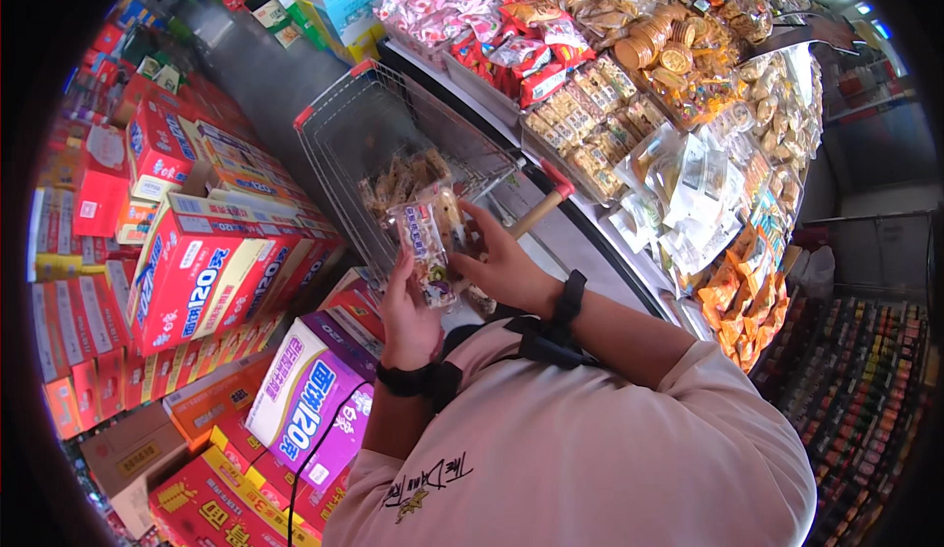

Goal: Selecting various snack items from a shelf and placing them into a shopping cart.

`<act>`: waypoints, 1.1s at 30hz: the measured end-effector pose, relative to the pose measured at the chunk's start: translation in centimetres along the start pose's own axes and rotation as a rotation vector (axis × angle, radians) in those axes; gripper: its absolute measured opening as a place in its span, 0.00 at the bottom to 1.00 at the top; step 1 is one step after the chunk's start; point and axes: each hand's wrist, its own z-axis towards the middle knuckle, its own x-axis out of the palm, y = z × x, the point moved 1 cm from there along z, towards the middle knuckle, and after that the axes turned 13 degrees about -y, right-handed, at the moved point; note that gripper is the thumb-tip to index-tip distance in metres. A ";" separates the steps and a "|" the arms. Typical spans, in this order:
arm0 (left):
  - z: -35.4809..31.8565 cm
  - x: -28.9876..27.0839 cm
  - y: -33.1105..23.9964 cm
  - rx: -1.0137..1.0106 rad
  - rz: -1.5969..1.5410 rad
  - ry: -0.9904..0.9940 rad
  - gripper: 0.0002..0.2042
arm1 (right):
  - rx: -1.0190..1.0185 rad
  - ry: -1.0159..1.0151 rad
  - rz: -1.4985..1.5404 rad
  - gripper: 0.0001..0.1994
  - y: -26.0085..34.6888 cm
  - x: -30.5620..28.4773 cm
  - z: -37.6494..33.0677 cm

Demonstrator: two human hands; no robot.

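My left hand (410, 313) is closed around the edge of a clear-wrapped snack bar pack (425, 257) with a purple and white label. Close beside it, my right hand (504, 264) pinches a second wrapped snack bar (450, 221), pale brown, its fingers partly hiding it. Both packs are held together over a wire shopping cart (324, 144). Beyond the packs, brown snacks in clear wrapping (408, 175) show in the cart; whether they touch the held packs I cannot tell. Black bands circle both my wrists.
To the right, a display counter (462, 75) holds heaps of wrapped snacks, including packed bars (595, 105) and orange bags (747, 291). The cart's handle (546, 198) points toward it. Stacked red cartons (211, 272) and a purple carton (315, 395) stand close on the left.
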 end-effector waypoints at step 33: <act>24.9 -14.2 1.1 0.288 0.504 -0.352 0.12 | 0.035 0.090 -0.198 0.27 1.6 -15.4 5.8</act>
